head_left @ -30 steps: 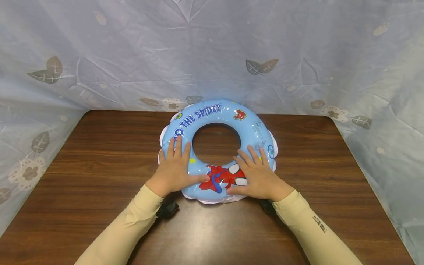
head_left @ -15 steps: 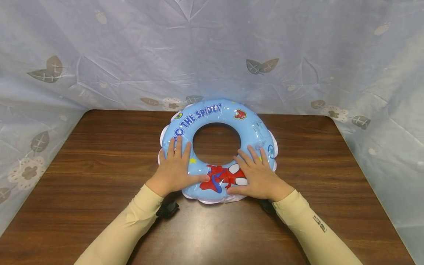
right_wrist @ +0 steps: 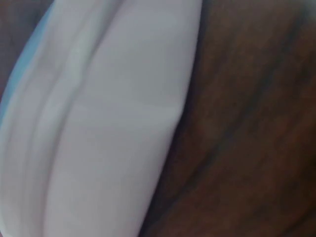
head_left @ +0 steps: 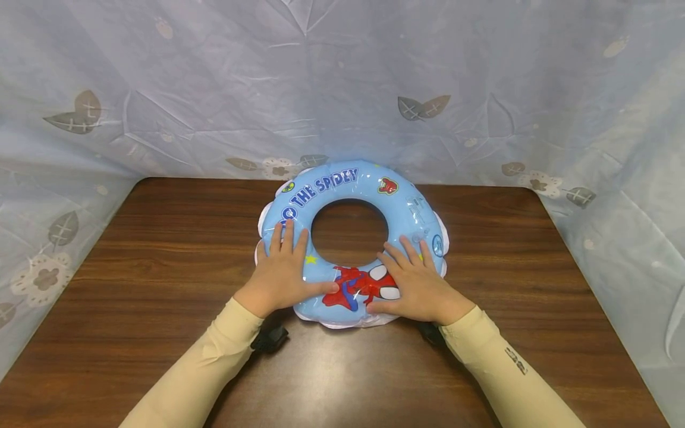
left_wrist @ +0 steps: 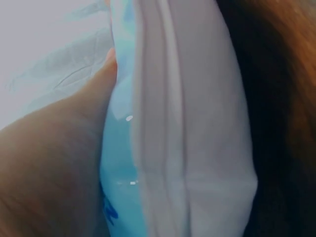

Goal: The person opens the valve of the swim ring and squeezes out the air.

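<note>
An inflated blue swim ring (head_left: 350,178) lies flat on the wooden table, its printed face up and its edge pale and scalloped. Lettering and a red cartoon figure decorate the top. My left hand (head_left: 280,276) rests on its near left part with fingers spread and straight. On the near right part lies my right hand (head_left: 420,285), fingers also spread, thumb over the figure. From the left wrist, the ring's white underside (left_wrist: 207,123) fills the middle, with the hand (left_wrist: 54,148) against the blue top. The right wrist view shows mostly the ring's white side (right_wrist: 113,128).
The brown wooden table (head_left: 535,285) has rounded far corners. Behind it and along both sides hangs a grey-blue curtain (head_left: 342,77) with leaf and flower prints; the ring's far edge is close to it. A black wrist device (head_left: 271,339) sits under the left wrist.
</note>
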Demonstrator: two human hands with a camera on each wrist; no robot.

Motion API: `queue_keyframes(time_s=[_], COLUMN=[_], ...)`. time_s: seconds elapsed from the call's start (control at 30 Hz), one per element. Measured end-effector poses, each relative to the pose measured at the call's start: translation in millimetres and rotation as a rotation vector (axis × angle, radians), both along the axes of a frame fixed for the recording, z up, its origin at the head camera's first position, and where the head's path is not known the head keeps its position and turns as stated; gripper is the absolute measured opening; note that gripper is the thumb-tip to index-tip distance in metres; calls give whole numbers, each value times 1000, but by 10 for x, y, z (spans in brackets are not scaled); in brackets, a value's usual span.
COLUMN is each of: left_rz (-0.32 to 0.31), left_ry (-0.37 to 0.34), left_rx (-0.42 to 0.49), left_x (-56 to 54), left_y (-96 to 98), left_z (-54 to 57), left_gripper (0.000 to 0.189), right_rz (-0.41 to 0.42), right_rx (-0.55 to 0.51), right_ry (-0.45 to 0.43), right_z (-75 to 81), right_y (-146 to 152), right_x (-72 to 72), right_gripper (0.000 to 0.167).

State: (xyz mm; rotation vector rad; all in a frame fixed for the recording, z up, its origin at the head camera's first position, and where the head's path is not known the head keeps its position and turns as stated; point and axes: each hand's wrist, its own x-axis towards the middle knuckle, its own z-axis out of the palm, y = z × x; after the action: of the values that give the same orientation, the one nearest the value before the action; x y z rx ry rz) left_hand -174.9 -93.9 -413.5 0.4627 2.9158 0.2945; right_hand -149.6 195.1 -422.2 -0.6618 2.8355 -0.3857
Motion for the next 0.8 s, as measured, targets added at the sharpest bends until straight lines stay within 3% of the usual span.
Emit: queue_keyframes(time_s=[0.2,0.8], left_rz=[1,-25], left_ry=[13,24], left_rx=[13,73], left_x=[19,-12], left_y=[4,-72], left_z=[40,19], left_gripper=[128,122], right_rz=[-10,-10], right_rx=[18,-4], right_ry=[-11,16], right_z=[4,90], right_y=[3,-3], right_x=[-1,38], right_gripper=[109,108])
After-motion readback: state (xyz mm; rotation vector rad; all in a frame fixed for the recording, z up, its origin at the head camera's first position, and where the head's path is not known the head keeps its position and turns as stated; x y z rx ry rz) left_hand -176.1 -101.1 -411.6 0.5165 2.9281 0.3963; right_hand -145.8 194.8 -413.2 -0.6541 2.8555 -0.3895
